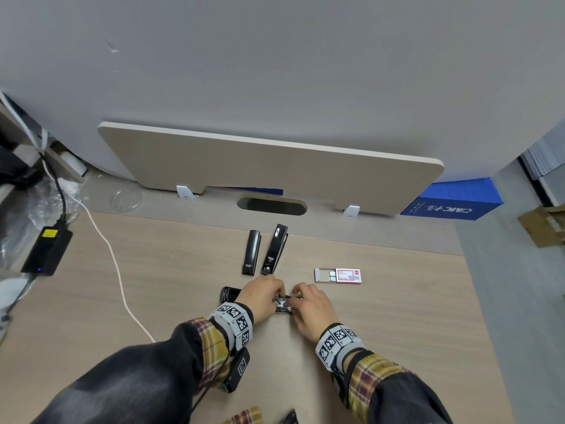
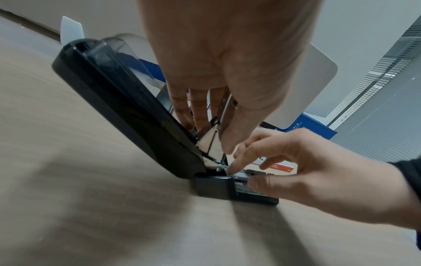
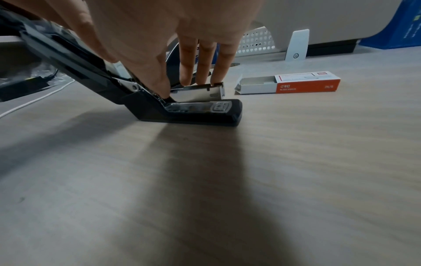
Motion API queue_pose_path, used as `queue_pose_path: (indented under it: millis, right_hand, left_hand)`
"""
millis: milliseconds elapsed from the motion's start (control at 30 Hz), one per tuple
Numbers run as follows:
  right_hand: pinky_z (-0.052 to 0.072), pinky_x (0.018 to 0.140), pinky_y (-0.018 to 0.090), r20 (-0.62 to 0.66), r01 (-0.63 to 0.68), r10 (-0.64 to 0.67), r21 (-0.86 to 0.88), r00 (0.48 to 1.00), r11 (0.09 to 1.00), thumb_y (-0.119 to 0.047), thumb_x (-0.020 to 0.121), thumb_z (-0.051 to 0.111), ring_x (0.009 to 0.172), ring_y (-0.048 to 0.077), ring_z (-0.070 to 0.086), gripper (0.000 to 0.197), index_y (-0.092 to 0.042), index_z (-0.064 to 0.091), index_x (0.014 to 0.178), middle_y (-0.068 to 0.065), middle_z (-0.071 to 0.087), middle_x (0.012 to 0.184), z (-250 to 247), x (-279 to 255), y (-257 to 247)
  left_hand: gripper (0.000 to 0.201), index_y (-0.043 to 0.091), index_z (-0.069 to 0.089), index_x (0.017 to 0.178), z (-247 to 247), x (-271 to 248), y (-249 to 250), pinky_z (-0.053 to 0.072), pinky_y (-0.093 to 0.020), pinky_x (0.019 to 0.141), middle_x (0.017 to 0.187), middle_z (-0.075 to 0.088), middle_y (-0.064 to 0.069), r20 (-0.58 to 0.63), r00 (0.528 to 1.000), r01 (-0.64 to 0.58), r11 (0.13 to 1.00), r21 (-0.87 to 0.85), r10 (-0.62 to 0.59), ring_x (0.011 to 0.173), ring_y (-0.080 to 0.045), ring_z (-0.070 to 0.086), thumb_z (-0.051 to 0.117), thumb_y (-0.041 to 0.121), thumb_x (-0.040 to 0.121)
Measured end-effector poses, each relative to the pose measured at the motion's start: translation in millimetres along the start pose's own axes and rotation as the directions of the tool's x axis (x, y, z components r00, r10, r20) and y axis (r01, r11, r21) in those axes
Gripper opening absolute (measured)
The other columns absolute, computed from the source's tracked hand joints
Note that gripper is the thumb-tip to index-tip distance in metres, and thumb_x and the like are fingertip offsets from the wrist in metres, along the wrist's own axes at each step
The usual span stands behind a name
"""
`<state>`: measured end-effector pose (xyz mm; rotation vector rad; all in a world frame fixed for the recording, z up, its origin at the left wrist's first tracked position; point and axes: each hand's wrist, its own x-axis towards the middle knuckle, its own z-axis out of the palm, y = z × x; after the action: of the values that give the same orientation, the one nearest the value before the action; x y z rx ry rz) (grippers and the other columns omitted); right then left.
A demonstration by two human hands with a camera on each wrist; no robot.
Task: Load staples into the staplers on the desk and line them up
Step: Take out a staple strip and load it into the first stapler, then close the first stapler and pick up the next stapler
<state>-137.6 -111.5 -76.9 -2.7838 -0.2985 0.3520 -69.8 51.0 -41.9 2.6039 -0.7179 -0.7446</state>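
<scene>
Lying swung open on the wood-grain desk (image 1: 397, 316): hinged black plastic stapler (image 3: 200, 111). Left hand (image 1: 264, 293) pinching its raised metal arm, right hand (image 1: 308, 304) curling fingertips into the shiny steel staple channel (image 3: 198, 91). Likely rigid, light, springy; holding by the base advisable.

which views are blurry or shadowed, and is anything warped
Head view: sharp, but wide-angle bending curves the beige desk divider panel. Left wrist view: the left hand is close and soft, the wood-grain desk smeared, with a dark shadow under the open black stapler. Right wrist view: the right hand is blurred and casts a long shadow toward the camera.
</scene>
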Motion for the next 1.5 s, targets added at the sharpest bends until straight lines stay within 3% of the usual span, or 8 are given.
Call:
queue_pose_path:
  millis: [133,233,333,467,733,1033,1233,1500]
  right_hand:
    - [0.046,0.075,0.038,0.0,-0.045,0.045,0.003,0.999,0.999,-0.018,0.073,0.058,0.098,0.027,0.052,0.021,-0.02,0.065,0.092,0.002,0.054,0.107,-2.7,-3.2,9.8]
    - [0.046,0.078,0.035,-0.038,-0.069,0.071,0.057,0.997,0.996,-0.016,0.075,0.057,0.098,0.024,0.051,0.024,-0.021,0.066,0.097,0.0,0.055,0.106,-7.4,-8.2,18.8]
    - [0.044,0.08,0.031,-0.086,-0.233,0.251,0.178,0.964,0.956,-0.015,0.081,0.054,0.101,0.022,0.053,0.026,-0.02,0.064,0.105,-0.002,0.056,0.107,-14.8,-13.5,27.4]
    - [0.046,0.079,0.029,0.076,-0.449,0.443,0.206,0.893,0.869,-0.023,0.085,0.052,0.101,0.023,0.059,0.024,-0.021,0.058,0.108,-0.001,0.058,0.113,-18.3,-16.5,36.1]
    - [0.046,0.076,0.029,0.179,-0.468,0.432,0.344,0.884,0.814,-0.018,0.084,0.05,0.094,0.025,0.061,0.024,-0.02,0.061,0.106,0.005,0.067,0.101,-3.1,-13.1,23.9]
    - [0.05,0.086,0.032,0.182,-0.489,0.469,0.53,0.864,0.693,-0.003,0.078,0.043,0.088,0.023,0.064,0.034,-0.027,0.061,0.093,0.005,0.071,0.088,1.6,-23.5,39.2]
    - [0.046,0.086,0.029,0.149,-0.543,0.551,0.5,0.821,0.675,-0.008,0.087,0.046,0.098,0.027,0.062,0.026,-0.015,0.064,0.104,0.009,0.068,0.104,-6.1,-34.4,48.5]
    - [0.046,0.089,0.03,0.173,-0.602,0.595,0.44,0.785,0.666,-0.008,0.083,0.044,0.104,0.029,0.06,0.03,-0.019,0.064,0.102,0.008,0.067,0.111,-3.0,-47.5,53.7]
  left_hand:
    - [0.025,0.021,0.063,0.103,0.0,0.4,-0.1,0.046,-0.034,0.086,0.109,0.059,-0.001,0.007,1.0,0.001,1.0,0.009,-0.001,0.104,-0.022,0.057,0.057,0.008,0.082]
    - [0.028,0.024,0.06,0.108,-7.1,-1.2,-0.7,0.045,-0.035,0.089,0.112,0.059,0.002,0.013,1.0,0.004,0.996,0.089,-0.005,0.108,-0.022,0.054,0.064,0.024,0.081]
    - [0.05,0.028,0.053,0.12,-19.7,-4.6,-11.5,0.04,-0.042,0.099,0.123,0.053,0.002,0.097,0.987,0.104,0.969,0.224,-0.129,0.118,-0.023,0.046,0.071,0.041,0.075]
    - [0.044,0.02,0.052,0.122,-33.9,-14.2,-30.2,0.047,-0.04,0.094,0.123,0.054,-0.006,0.208,0.93,0.238,0.929,0.285,-0.302,0.111,-0.028,0.054,0.062,0.02,0.079]
    - [0.025,0.012,0.06,0.103,-39.6,-19.1,-21.5,0.05,-0.033,0.084,0.111,0.056,-0.01,0.129,0.975,0.159,0.972,0.174,-0.182,0.099,-0.029,0.06,0.055,0.007,0.078]
    - [0.023,0.012,0.056,0.099,-24.0,-9.1,24.8,0.047,-0.033,0.078,0.104,0.056,-0.005,0.001,0.993,-0.119,0.989,0.085,0.12,0.094,-0.023,0.057,0.064,0.021,0.08]
    - [0.028,0.013,0.058,0.102,5.7,10.1,44.7,0.044,-0.036,0.079,0.106,0.057,-0.006,-0.022,0.99,-0.13,0.968,0.213,0.138,0.1,-0.027,0.054,0.063,0.03,0.081]
    - [0.039,0.018,0.058,0.117,36.9,25.3,52.0,0.044,-0.04,0.088,0.117,0.054,-0.006,0.041,0.996,-0.085,0.945,0.314,0.076,0.109,-0.028,0.05,0.06,0.04,0.085]
